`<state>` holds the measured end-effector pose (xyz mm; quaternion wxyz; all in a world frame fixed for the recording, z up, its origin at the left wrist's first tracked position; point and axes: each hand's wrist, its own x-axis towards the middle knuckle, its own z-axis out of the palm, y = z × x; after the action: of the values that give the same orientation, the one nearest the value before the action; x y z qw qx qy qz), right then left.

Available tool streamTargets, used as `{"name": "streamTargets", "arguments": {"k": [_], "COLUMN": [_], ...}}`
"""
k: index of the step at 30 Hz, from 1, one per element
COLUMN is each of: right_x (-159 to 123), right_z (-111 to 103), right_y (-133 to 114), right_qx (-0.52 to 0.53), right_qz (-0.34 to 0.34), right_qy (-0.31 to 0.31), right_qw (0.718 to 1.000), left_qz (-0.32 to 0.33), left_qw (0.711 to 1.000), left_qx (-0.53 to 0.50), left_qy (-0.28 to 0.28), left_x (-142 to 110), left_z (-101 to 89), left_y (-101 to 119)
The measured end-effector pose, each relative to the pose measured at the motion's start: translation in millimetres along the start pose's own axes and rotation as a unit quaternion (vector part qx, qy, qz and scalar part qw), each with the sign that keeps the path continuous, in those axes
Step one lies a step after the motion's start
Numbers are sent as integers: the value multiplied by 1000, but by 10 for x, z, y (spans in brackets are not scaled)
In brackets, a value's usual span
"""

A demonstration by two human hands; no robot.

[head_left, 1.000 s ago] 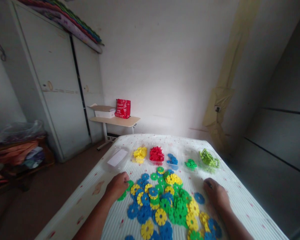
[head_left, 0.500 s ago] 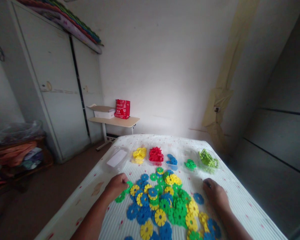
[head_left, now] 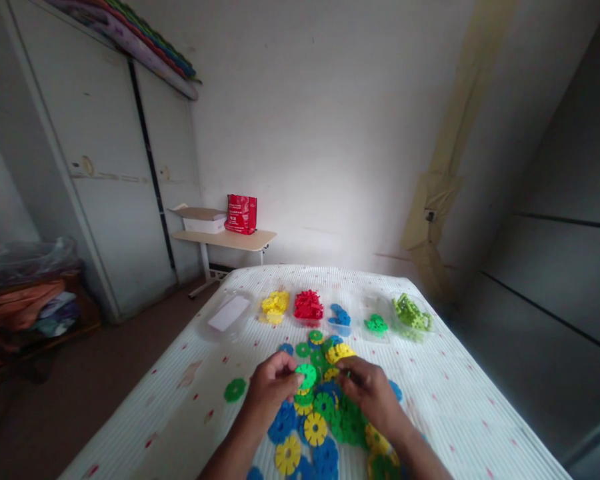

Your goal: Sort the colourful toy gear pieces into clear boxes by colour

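My left hand (head_left: 273, 390) pinches a green notched plastic disc (head_left: 306, 377) above the middle of a loose pile. My right hand (head_left: 373, 393) is just to the right, its fingers curled together over the pile near some yellow discs (head_left: 339, 352). Whatever those fingers hold, if anything, is hidden. Beneath both hands lie yellow discs (head_left: 315, 429), blue discs (head_left: 283, 423) and green discs (head_left: 324, 404), overlapping one another. A single green disc (head_left: 235, 390) lies apart, left of my left hand.
Along the table's far side stand clear containers with yellow pieces (head_left: 275, 305), red pieces (head_left: 309, 307), blue pieces (head_left: 339, 316), green discs (head_left: 377, 324) and light-green pieces (head_left: 411, 313). A white card (head_left: 229, 313) lies in a clear tray. Behind stands a side table (head_left: 245, 241) with a red bag (head_left: 241, 215).
Both hands have come inward over the pile, my left moving right with a green disc and my right moving left. The view has shifted slightly.
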<state>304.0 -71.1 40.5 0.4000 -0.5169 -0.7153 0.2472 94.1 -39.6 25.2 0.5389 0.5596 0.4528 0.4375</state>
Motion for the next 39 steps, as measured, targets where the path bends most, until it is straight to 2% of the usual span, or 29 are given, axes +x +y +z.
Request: {"name": "streamTargets", "arguments": {"k": [2, 5, 8, 10, 13, 16, 19, 21, 24, 29, 35, 39], "right_x": [-25, -79, -96, -42, 161, 415, 538, 497, 301, 46, 150, 264], "right_z": [133, 215, 130, -30, -374, -693, -847, -849, -768, -629, -439, -255], "right_y": [-109, -139, -85, -35, 55, 184, 357, 482, 655, 798, 630, 460], "right_qx": [26, 34, 62, 47, -63, -178, -254, -278, -301, -295, -242, -250], "right_qz": [-17, -14, 34, 68, 108, 123, 120, 119, 112, 125, 55, 44], "right_qy": [-50, -77, -107, -105, -11, 112, 231, 263, 239, 167, 82, -1], "right_qw": [998, 996, 992, 991, 992, 970, 932, 916, 916, 932, 965, 967], "left_qz": [5, 5, 22, 48, 80, 34, 1, -10, -24, -18, 15, 22], "left_qw": [1000, 999, 998, 997, 977, 937, 903, 893, 886, 876, 909, 935], "left_qx": [-8, -5, 17, 62, 173, 302, 393, 421, 446, 473, 409, 344], "left_qy": [-15, -50, -58, -19, 97, 172, 176, 156, 124, 93, 73, 80], "left_x": [-39, -86, -83, -52, -2, 13, -12, -35, -54, -26, 15, 52], "left_z": [109, 201, 162, 23, -331, -720, -984, -1063, -1069, -948, -751, -711], "left_y": [-40, -83, -85, -67, -50, -98, -214, -294, -363, -333, -339, -431]}}
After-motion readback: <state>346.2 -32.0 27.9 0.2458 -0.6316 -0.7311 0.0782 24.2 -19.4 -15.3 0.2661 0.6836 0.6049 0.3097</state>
